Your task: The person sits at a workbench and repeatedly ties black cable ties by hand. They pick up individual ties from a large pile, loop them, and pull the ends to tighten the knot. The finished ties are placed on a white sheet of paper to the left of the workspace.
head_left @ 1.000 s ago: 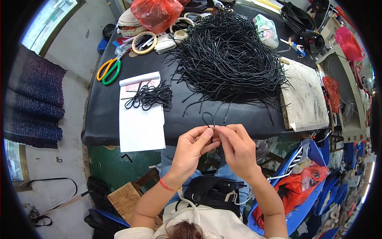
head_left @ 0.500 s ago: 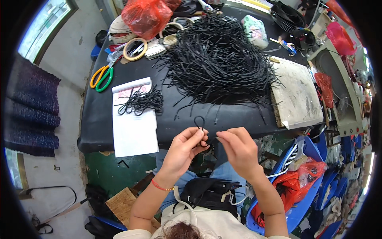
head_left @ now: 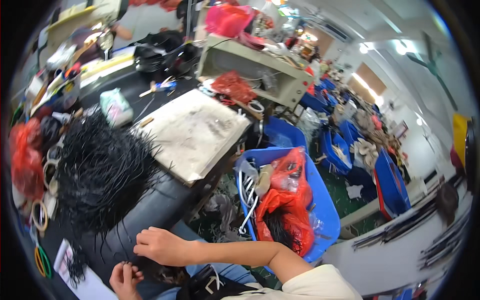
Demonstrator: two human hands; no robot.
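My left hand (head_left: 126, 281), low at the table's front edge, is closed with its fingertips pinched on a black cord, of which only a thin dark bit shows above the fingers. Just above and to the right of it, my right hand (head_left: 162, 246) is closed, palm side down, its fingers curled; whether anything is in them is hidden. Beyond both hands lies a large tangled heap of black cords (head_left: 102, 170) on the black table. A smaller bunch of looped black cords (head_left: 76, 267) rests on a white paper pad (head_left: 92, 285) left of my left hand.
A worn white board (head_left: 195, 135) lies at the table's right end. Right of the table stands a blue tub (head_left: 325, 222) with red plastic bags (head_left: 282, 205) in it. Scissors (head_left: 42, 260), a tape roll (head_left: 40, 215) and a red bag (head_left: 26, 160) are at the left.
The view has swung to the right, so the table and cord heap now sit at the left. Both hands stay near each other; the cord loop above my left hand shows less plainly.
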